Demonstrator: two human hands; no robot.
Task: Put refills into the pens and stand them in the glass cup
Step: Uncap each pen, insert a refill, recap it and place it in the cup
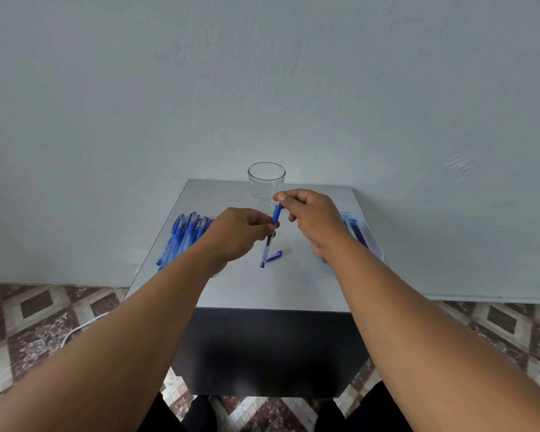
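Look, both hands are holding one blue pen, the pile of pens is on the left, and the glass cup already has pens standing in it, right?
Not quite. The head view shows the glass cup holds no pens yet. The rest is right: the left hand and right hand hold one blue pen, and the pile of pens lies on the left.

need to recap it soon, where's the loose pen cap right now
In the head view the pen cap lies on the table near its middle, just right of the lower end of the held pen.
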